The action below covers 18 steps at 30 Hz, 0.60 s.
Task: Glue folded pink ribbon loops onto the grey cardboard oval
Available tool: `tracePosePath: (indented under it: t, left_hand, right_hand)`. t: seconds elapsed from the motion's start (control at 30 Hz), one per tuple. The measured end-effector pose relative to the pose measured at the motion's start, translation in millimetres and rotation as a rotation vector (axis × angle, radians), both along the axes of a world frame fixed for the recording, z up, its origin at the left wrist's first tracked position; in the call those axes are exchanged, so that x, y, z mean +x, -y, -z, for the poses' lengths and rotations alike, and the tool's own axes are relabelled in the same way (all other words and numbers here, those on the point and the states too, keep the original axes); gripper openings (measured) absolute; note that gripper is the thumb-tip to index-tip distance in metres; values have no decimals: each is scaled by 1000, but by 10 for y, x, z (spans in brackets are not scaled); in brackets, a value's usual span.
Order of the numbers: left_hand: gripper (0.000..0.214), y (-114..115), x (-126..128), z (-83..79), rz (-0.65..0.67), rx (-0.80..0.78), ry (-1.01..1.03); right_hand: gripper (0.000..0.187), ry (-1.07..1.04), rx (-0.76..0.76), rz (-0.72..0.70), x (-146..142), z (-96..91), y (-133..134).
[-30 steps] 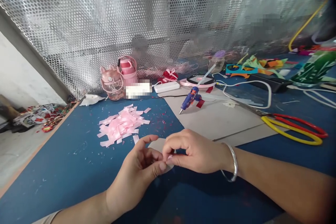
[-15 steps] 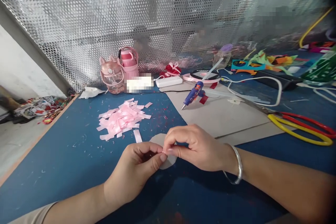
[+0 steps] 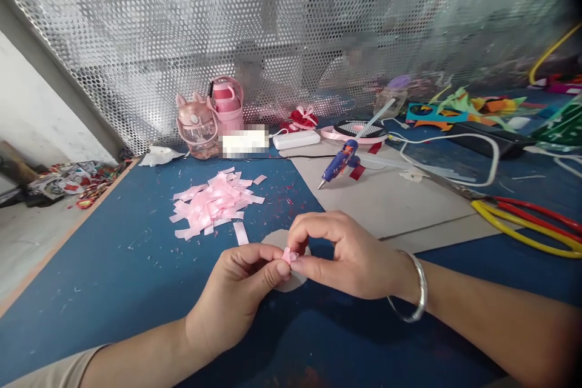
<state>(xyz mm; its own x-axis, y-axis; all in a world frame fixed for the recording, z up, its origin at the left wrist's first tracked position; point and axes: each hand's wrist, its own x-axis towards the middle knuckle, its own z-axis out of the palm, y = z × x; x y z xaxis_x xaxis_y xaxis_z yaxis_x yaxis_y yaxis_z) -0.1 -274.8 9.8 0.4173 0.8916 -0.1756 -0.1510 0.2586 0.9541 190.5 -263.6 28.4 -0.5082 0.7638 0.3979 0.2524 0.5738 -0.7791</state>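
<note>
Between my two hands is a small folded piece of pink ribbon (image 3: 288, 256). My left hand (image 3: 243, 288) pinches it between thumb and forefinger. From the other side, the thumb and forefinger of my right hand (image 3: 348, 254) are at its edge, closed around it with a slight gap showing. A bracelet circles my right wrist. Under the fingers lies a round grey card disc (image 3: 297, 280), partly covered by both hands. A pile of cut pink ribbon strips (image 3: 213, 203) lies beyond my left hand, with one loose strip (image 3: 240, 233) nearer to me.
A blue glue gun (image 3: 339, 163) rests on grey cardboard (image 3: 400, 206), tip towards me. Scissors (image 3: 527, 224) with red and yellow handles lie right. Pink bottles (image 3: 197, 127), a white box-shaped device (image 3: 296, 140), a ribbon roll (image 3: 359, 130) and white cables (image 3: 493, 157) line the mesh wall.
The pink ribbon piece, mostly hidden by the fingers before, now shows folded between them. My right fingertips have parted a little. The view has shifted slightly.
</note>
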Motion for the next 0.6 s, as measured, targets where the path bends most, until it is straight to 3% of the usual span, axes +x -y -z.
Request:
tracePosePath:
  t: [0.6]
  left_hand:
    - [21,10,0,17,-22,-42,107]
  right_hand:
    - [6,0,73,16,4,11,14]
